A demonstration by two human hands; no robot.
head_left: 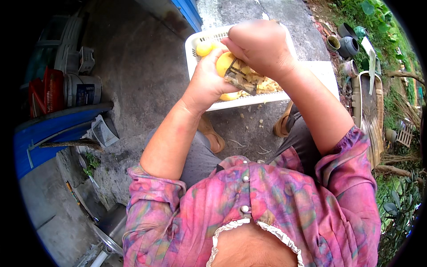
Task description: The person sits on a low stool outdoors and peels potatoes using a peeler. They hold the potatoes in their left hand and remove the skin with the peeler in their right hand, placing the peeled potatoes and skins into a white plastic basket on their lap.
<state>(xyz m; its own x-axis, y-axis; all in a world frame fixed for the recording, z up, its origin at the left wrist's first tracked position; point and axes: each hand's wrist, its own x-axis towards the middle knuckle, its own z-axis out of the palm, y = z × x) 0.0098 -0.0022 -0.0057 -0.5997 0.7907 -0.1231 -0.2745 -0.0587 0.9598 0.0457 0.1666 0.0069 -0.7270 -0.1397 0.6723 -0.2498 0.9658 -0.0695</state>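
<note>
My left hand (pixel 204 82) is closed around a round, smooth yellow potato (pixel 224 63), which looks peeled. Above and to the right of it, my right hand (pixel 260 46) makes a fist, its fingers mostly turned from view. A dark, flat-bladed knife (pixel 241 81) with a slot in it lies against the potato, between the two hands. Its handle is hidden, seemingly inside the right fist. Both hands are over a white plastic basket (pixel 214 107). In the basket are another yellow potato (pixel 204 48) and a heap of pale yellow-brown peelings (pixel 269 85).
The basket stands before my knees, with small scraps (pixel 261 121) on the concrete between my shoes. To the left are a red plastic basket (pixel 52 91), a white bucket (pixel 84 90) and a blue board (pixel 58 129). Pots (pixel 349 46) and a long beige trough (pixel 369 111) line the right side.
</note>
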